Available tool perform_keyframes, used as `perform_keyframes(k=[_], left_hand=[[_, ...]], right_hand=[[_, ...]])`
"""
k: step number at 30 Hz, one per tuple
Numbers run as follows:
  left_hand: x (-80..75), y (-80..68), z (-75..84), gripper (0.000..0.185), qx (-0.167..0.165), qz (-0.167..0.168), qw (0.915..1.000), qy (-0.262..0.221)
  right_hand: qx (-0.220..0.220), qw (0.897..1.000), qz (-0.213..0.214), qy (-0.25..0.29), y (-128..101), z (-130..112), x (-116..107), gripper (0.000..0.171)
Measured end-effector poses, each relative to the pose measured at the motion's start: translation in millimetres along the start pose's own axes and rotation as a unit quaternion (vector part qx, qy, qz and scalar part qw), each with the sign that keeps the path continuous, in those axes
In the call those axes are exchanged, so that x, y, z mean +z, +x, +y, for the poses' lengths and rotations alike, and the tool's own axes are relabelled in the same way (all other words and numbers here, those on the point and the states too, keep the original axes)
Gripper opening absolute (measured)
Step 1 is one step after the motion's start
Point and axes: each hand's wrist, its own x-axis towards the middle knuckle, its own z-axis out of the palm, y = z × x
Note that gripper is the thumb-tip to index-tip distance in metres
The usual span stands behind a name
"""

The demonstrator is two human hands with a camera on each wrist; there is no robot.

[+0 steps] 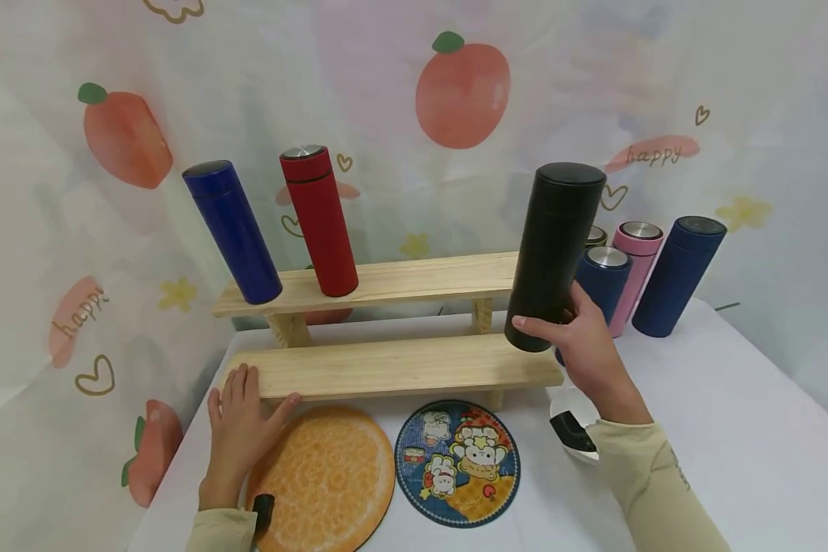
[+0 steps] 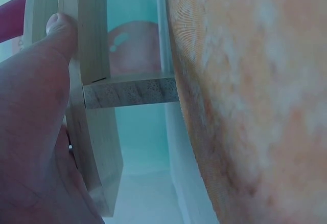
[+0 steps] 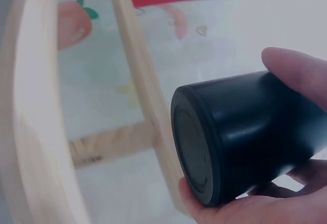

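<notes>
My right hand (image 1: 579,337) grips a tall black flask (image 1: 553,253) near its base and holds it upright, a little above the right end of the lower wooden shelf (image 1: 400,366). The right wrist view shows the black flask's (image 3: 240,137) round bottom with my thumb and fingers (image 3: 299,73) curled round it. My left hand (image 1: 241,418) rests on the left end of the lower shelf, fingers straight on top and thumb (image 2: 59,32) against its front edge. A blue flask (image 1: 233,231) and a red flask (image 1: 320,221) stand on the upper shelf (image 1: 414,280).
Behind my right hand stand several more flasks: two navy ones (image 1: 676,276), a pink one (image 1: 633,268). An orange round mat (image 1: 324,479) and a cartoon round mat (image 1: 458,462) lie in front of the shelf on the white table (image 1: 731,445). A patterned curtain hangs behind.
</notes>
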Motion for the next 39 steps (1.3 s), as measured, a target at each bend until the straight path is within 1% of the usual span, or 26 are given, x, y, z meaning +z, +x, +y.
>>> perform_keyframes(k=[2,4,7,9,12,15,18,23,26,33,39], left_hand=[[0.4,1.9,1.4,0.106,0.003,-0.005,1.0000,0.000],[-0.1,2.3,2.3,0.107,-0.002,-0.011,0.9999,0.003],[-5.0,1.3,5.4,0.107,-0.017,-0.035,0.9992,0.010],[-5.2,1.4,5.9,0.107,-0.019,-0.038,0.9990,0.013],[-4.7,0.7,5.6,0.107,-0.016,-0.032,0.9993,0.013],[-4.3,0.5,5.2,0.106,-0.011,-0.023,0.9997,0.008],[-4.0,0.3,5.6,0.105,-0.009,-0.018,0.9998,0.002],[-5.0,-0.4,7.7,0.106,-0.014,-0.020,0.9997,-0.003],[-5.9,0.0,7.5,0.106,-0.013,-0.020,0.9997,0.001],[-6.3,1.0,5.8,0.105,-0.012,-0.021,0.9997,0.002],[-3.9,-0.2,5.2,0.106,-0.008,-0.018,0.9998,0.000]], right_hand=[[0.000,1.000,0.011,0.009,-2,-1,-9,0.085],[0.000,1.000,0.021,0.011,-2,-1,-17,0.086],[-0.003,0.999,0.031,0.039,-3,-1,-27,0.087],[-0.005,0.998,0.040,0.055,-4,-2,-33,0.088],[-0.009,0.995,0.054,0.088,-5,-2,-43,0.092],[-0.016,0.992,0.066,0.103,-6,0,-53,0.095],[-0.020,0.991,0.078,0.108,-7,3,-64,0.092],[-0.025,0.988,0.093,0.118,-10,8,-80,0.088],[-0.016,0.989,0.102,0.107,-9,12,-88,0.089],[0.020,0.991,0.122,0.046,-7,23,-104,0.096],[0.035,0.991,0.129,0.024,-7,36,-119,0.098]])
